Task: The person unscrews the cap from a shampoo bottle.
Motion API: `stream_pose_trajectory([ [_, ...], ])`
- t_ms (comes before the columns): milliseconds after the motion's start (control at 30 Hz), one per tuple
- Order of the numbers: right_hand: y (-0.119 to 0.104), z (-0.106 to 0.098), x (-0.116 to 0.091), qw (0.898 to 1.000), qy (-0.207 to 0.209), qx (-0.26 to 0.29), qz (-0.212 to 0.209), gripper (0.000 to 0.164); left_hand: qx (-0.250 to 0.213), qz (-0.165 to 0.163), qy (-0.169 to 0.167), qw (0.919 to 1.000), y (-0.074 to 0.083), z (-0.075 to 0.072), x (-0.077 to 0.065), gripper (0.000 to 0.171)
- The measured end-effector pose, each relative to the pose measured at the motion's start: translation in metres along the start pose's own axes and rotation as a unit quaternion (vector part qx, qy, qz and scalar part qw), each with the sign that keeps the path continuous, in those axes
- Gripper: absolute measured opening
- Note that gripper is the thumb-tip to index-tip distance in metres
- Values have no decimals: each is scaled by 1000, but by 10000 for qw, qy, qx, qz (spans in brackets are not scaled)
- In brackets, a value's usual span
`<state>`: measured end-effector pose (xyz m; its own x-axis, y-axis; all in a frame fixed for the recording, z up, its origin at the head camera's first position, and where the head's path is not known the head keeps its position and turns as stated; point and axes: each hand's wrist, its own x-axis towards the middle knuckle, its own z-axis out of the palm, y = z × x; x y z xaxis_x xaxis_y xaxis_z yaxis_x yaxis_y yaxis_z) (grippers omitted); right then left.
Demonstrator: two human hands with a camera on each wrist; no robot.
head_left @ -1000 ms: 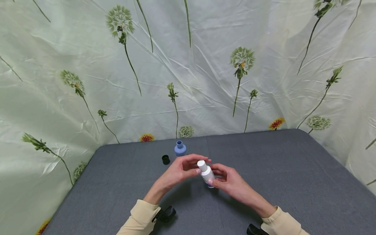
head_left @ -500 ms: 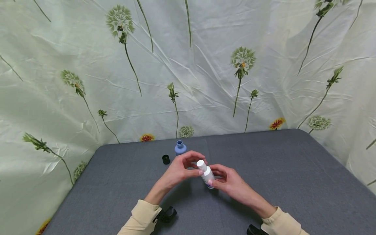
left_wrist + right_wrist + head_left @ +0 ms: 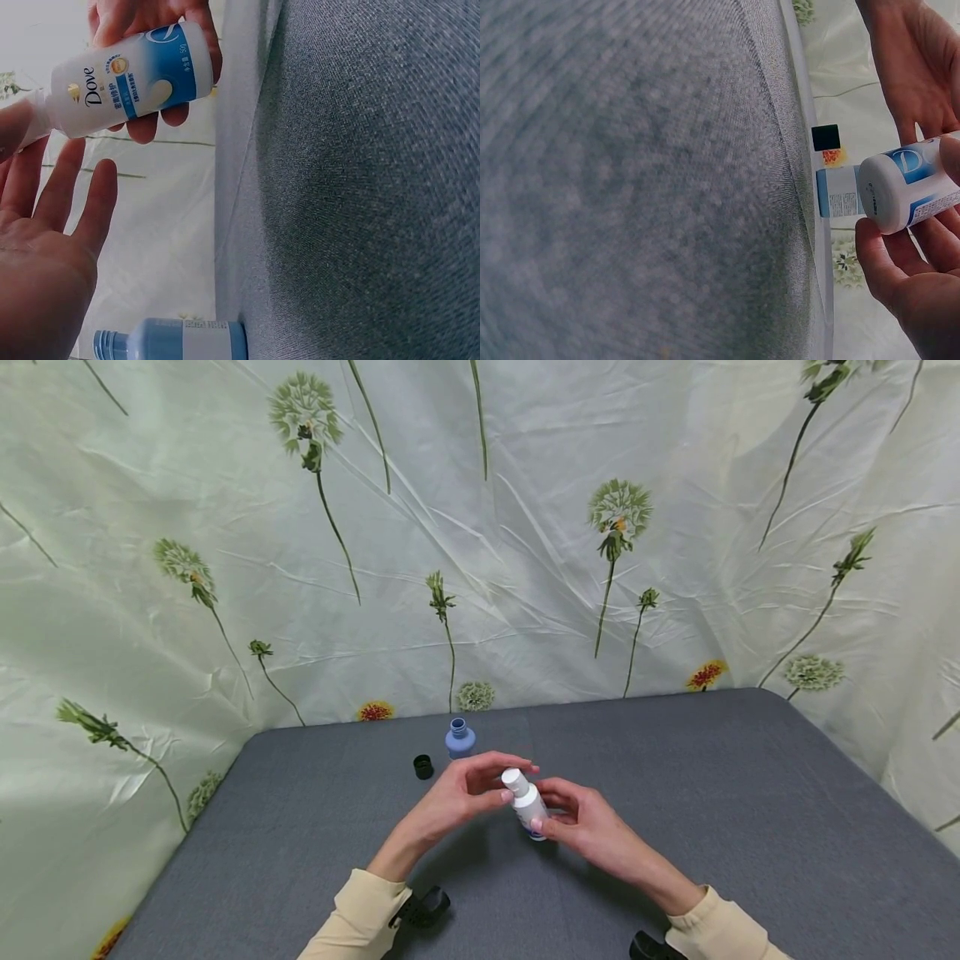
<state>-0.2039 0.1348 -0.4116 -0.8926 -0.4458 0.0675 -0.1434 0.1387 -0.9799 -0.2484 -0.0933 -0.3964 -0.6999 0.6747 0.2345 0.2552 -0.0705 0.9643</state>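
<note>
A small white Dove bottle (image 3: 531, 814) with a blue-printed label is held tilted over the table, its base visible in the right wrist view. My right hand (image 3: 588, 822) grips the bottle's body between thumb and fingers. At the upper end, my left hand (image 3: 457, 793) has its thumb against the white cap (image 3: 514, 779) and its fingers reaching round the far side. In the left wrist view, the outer fingers (image 3: 97, 202) of that hand spread away from the bottle. The cap is partly hidden there behind the thumb.
An uncapped blue bottle (image 3: 460, 743) stands behind my left hand near the table's back edge. Beside it to the left is a black cap (image 3: 423, 767). Grey cloth covers the table (image 3: 712, 810), and a flower-printed curtain (image 3: 525, 568) hangs behind.
My left hand's fingers curled back from the bottle, then stretched forward round the cap again. The right hand and the bottle have stayed nearly still.
</note>
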Motion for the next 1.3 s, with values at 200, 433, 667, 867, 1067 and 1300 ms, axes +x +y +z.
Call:
stream_pose_trajectory([
  [200, 1, 0, 1, 10000, -32, 26, -86, 43, 188, -179, 363, 9990, 2, 1, -1, 33],
  [433, 2, 0, 1, 9999, -56, 13, -93, 42, 100, -228, 487, 9985, 5, 1, -1, 32],
  [667, 1, 1, 1, 10000, -28, -50, 24, 44, 172, -59, 468, 9987, 9, 0, -2, 35],
  [867, 1, 1, 1, 9999, -25, -90, 133, 44, 290, 45, 444, 9986, 9, -1, -2, 37],
  [1067, 2, 0, 1, 9999, -126, -102, 22, 43, 558, 272, 515, 9967, 8, -4, -1, 39],
  [1300, 3, 0, 0, 9998, -131, -164, -16, 44, 226, 222, 664, 9973, 10, -4, -2, 38],
])
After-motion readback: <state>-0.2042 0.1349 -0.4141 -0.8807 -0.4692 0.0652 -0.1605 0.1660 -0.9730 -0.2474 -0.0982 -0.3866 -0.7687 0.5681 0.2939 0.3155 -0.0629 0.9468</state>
